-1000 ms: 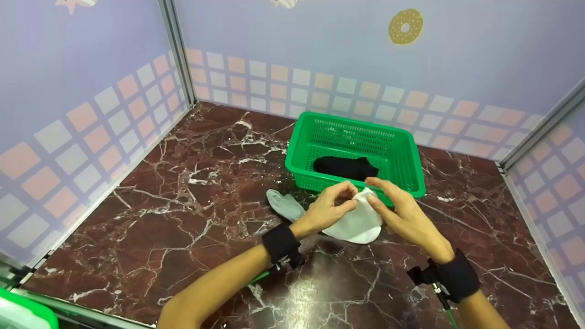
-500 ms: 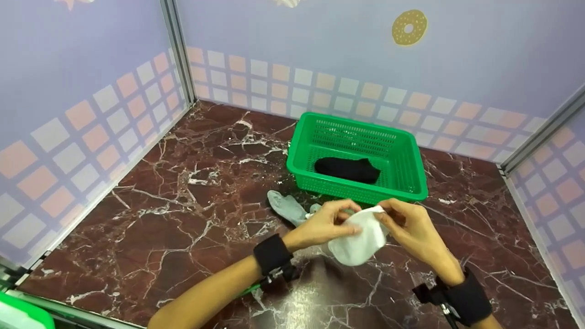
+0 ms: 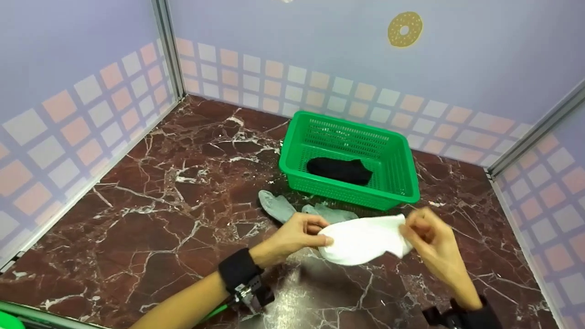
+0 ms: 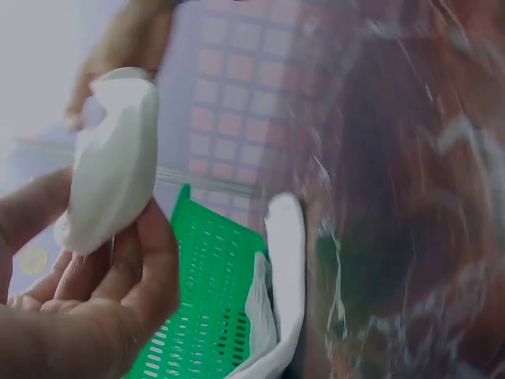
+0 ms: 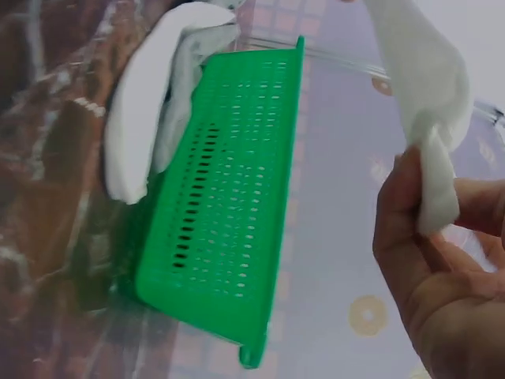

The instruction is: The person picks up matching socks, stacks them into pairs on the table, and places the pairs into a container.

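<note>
A white ankle sock (image 3: 361, 240) hangs stretched between my two hands, above the table in front of the basket. My left hand (image 3: 295, 235) pinches its rounded toe end between thumb and fingers. At the opening, my right hand (image 3: 432, 237) pinches the cuff; the right wrist view shows the cuff fabric (image 5: 436, 185) bunched between thumb and fingers. Behind the held sock, grey socks (image 3: 276, 206) lie on the table, partly hidden by the left hand and the white sock. A black sock (image 3: 338, 170) lies inside the green basket (image 3: 338, 195).
The green perforated basket stands towards the back of the dark red marbled table (image 3: 183, 219). Patterned panels (image 3: 292, 68) close off the back and both sides. A bright green object (image 3: 10, 321) shows at the lower left corner.
Earlier both hands were close together at the bunched white sock. They have moved apart, left hand leftward and right hand rightward, and the sock is now stretched lengthwise. The black sock has stayed in the basket.
</note>
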Action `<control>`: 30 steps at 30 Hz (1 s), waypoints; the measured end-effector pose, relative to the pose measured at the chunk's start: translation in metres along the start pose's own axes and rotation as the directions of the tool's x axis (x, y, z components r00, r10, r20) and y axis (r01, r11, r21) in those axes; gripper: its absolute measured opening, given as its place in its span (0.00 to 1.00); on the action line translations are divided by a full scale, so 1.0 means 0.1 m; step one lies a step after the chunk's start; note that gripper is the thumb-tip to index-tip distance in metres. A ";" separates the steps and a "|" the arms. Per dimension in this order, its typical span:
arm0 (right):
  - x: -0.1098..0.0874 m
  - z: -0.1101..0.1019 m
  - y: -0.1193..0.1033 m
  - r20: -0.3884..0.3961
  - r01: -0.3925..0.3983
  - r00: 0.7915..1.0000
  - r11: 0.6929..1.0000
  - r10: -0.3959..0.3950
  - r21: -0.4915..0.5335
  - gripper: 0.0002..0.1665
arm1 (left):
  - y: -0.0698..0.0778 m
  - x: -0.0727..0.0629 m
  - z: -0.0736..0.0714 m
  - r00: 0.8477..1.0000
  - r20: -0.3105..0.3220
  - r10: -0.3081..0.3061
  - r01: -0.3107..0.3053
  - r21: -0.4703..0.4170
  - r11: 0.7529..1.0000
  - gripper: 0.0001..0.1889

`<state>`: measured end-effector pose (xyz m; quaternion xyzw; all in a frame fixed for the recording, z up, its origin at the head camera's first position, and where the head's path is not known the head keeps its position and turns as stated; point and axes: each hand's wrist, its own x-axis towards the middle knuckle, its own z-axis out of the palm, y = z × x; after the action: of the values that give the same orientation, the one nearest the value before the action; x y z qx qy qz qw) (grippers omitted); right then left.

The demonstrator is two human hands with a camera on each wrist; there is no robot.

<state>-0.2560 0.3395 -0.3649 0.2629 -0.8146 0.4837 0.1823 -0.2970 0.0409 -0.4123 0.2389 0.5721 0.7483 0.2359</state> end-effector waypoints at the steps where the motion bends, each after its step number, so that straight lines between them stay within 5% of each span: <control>1: -0.06 -0.02 0.06 0.020 0.019 1.000 0.999 -0.020 0.038 0.14 | 0.01 -0.02 0.00 1.000 -0.013 -0.012 0.011 -0.051 0.999 0.10; 5: -0.27 -0.05 0.08 0.116 0.004 0.993 0.988 -0.022 0.152 0.20 | 0.04 -0.09 0.01 0.998 -0.035 -0.059 0.051 -0.204 0.978 0.04; 8: -0.38 -0.06 0.01 0.162 -0.099 0.984 0.978 0.069 0.182 0.17 | 0.07 -0.13 0.01 0.996 -0.047 -0.074 0.058 -0.276 0.959 0.03; 14: -0.56 -0.05 -0.07 0.300 -0.244 0.944 0.906 0.140 0.346 0.20 | 0.04 -0.24 -0.07 0.995 -0.075 -0.065 0.033 -0.364 0.931 0.07; 18: -0.64 0.00 -0.03 0.417 -0.305 0.900 0.863 0.124 0.403 0.26 | -0.01 -0.35 -0.15 0.995 -0.047 -0.091 0.071 -0.318 0.945 0.09; 24: -0.76 0.13 0.06 0.540 -0.470 0.796 0.841 0.272 0.269 0.30 | -0.12 -0.50 -0.21 0.981 0.021 -0.193 0.194 -0.160 0.968 0.12; 28: -0.83 0.20 0.13 0.611 -0.506 0.742 0.830 0.278 0.237 0.31 | -0.21 -0.56 -0.20 0.967 -0.012 -0.254 0.253 -0.082 0.964 0.13; 30: -0.84 0.24 0.16 0.628 -0.491 0.735 0.839 0.256 0.233 0.30 | -0.25 -0.58 -0.20 0.961 -0.036 -0.276 0.275 -0.038 0.961 0.13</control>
<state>-0.1998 0.3462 -0.4336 0.2533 -0.7559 0.5583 -0.2296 -0.2620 -0.0045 -0.4461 0.1378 0.5922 0.7222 0.3298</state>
